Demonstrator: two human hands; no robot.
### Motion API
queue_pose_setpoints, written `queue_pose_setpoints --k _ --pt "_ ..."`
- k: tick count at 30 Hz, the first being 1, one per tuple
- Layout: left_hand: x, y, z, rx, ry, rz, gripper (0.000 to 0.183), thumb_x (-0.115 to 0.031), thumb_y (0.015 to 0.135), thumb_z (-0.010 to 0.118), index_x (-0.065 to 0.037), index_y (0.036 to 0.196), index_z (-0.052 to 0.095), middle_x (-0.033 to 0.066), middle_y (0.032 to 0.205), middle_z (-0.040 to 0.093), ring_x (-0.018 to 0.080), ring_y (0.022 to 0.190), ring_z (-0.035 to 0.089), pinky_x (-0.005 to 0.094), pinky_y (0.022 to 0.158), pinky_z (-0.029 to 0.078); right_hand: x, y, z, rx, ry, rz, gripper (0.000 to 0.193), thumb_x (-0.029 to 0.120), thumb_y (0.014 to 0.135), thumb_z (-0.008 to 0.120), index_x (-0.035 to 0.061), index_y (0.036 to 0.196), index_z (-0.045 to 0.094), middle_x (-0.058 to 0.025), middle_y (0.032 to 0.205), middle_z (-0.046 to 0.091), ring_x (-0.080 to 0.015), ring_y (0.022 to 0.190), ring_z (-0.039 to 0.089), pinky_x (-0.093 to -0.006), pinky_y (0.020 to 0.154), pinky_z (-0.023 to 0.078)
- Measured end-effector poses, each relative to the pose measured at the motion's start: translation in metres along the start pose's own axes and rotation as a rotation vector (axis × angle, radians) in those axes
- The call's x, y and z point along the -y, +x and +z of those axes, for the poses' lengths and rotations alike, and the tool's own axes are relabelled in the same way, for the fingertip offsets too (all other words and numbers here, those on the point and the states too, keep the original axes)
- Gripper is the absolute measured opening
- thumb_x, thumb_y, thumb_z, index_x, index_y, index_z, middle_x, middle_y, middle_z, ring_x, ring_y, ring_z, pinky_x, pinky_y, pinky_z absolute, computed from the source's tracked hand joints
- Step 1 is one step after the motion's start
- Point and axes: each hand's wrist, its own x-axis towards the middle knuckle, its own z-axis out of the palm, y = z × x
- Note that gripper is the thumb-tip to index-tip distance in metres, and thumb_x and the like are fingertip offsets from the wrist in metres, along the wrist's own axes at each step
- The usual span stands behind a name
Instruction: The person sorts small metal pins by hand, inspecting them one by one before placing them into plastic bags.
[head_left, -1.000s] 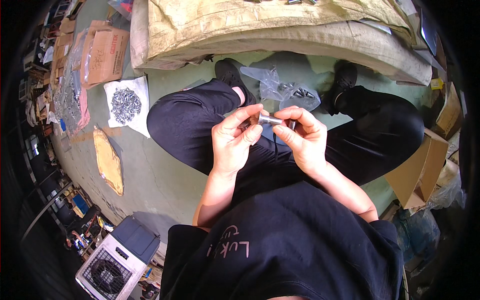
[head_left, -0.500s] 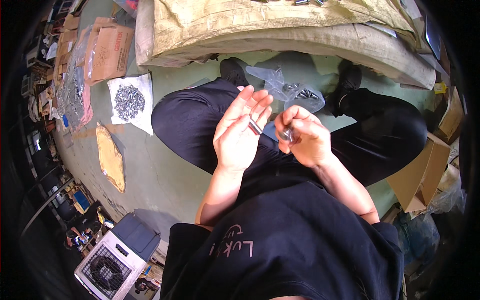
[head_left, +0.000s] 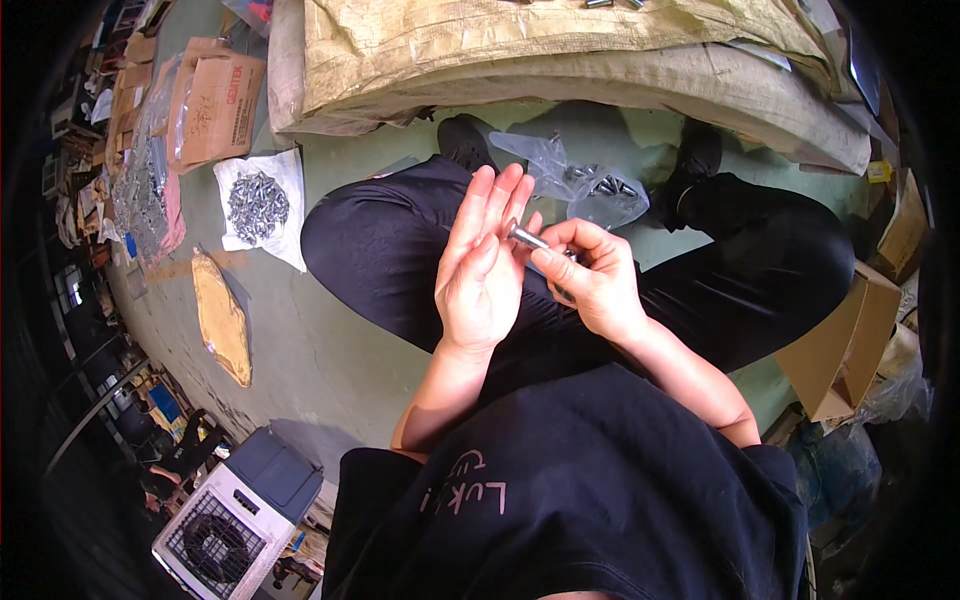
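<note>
Between the thumb and fingers of my right hand [head_left: 603,285] is a shiny metal pin [head_left: 530,238] with a wider flat head, its head end pointing toward my left palm. A dark shiny bit shows among the lower fingers of that hand, too hidden to name. My left hand [head_left: 480,270] is palm up with fingers stretched out, close beside the pin's head; no part rests visibly in the palm. Past my hands, a clear plastic bag [head_left: 625,208] with several metal parts lies on the floor between my feet.
To the left, a white sheet [head_left: 290,245] bears a heap of small metal parts [head_left: 258,207]. Nearby are a cardboard box [head_left: 215,110] and a flat yellow piece [head_left: 222,320]. A fan unit [head_left: 215,540] stands lower left, an open carton [head_left: 835,350] at right. A yellow-covered bulk [head_left: 560,75] lies ahead.
The metal pin that lay against my left fingers is now held in my right hand. My right hand has turned and moved slightly left, and my left fingers have straightened.
</note>
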Motion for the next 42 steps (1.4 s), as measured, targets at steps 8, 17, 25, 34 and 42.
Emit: queue_pose_setpoints --k 8,17,25,34,42 --pt "0.000 -0.008 -0.020 -0.104 0.344 -0.017 0.029 0.000 0.079 0.059 0.004 0.107 0.053 0.0065 0.096 0.057 0.0104 0.084 0.055 0.0222 0.077 0.045 0.000 0.000 -0.001 -0.020 -0.005 -0.064 0.012 0.008 0.077 0.064 0.0008 0.082 0.055 0.0019 0.062 0.049 -0.0027 0.046 0.039 -0.0174 0.039 0.027" --pt "-0.003 -0.008 -0.013 -0.073 0.336 0.018 0.028 0.003 0.078 0.058 0.005 0.106 0.054 0.0071 0.095 0.056 0.0115 0.088 0.055 0.0220 0.079 0.043 0.001 -0.002 -0.003 0.035 0.320 0.056 0.015 0.013 0.083 0.057 -0.0006 0.090 0.054 -0.0035 0.062 0.053 -0.0042 0.045 0.040 -0.0178 0.039 0.028" --pt "-0.002 -0.009 -0.013 -0.048 0.436 0.088 0.031 -0.001 0.078 0.059 0.003 0.108 0.053 0.0103 0.100 0.058 0.0145 0.088 0.055 0.0256 0.078 0.045 0.002 -0.002 -0.002 0.042 0.356 0.038 0.013 0.010 0.082 0.058 0.0006 0.090 0.056 -0.0063 0.067 0.058 -0.0040 0.046 0.041 -0.0174 0.040 0.029" --pt "-0.003 -0.009 -0.008 -0.006 0.227 0.013 0.032 0.000 0.080 0.057 0.002 0.112 0.051 0.0116 0.104 0.056 0.0131 0.091 0.054 0.0243 0.079 0.044 0.001 -0.005 0.001 0.005 0.120 -0.103 0.015 0.006 0.077 0.064 0.0029 0.089 0.057 0.0010 0.071 0.056 -0.0016 0.058 0.044 -0.0153 0.050 0.034" --pt "-0.002 -0.006 -0.018 0.019 -0.094 -0.163 0.036 -0.013 0.085 0.052 -0.003 0.119 0.046 0.0124 0.103 0.055 0.0163 0.091 0.050 0.0306 0.083 0.041 -0.001 -0.008 0.008 0.068 -0.100 -0.250 0.020 0.005 0.076 0.065 0.0031 0.092 0.053 0.0034 0.074 0.052 -0.0028 0.067 0.045 -0.0171 0.060 0.036"
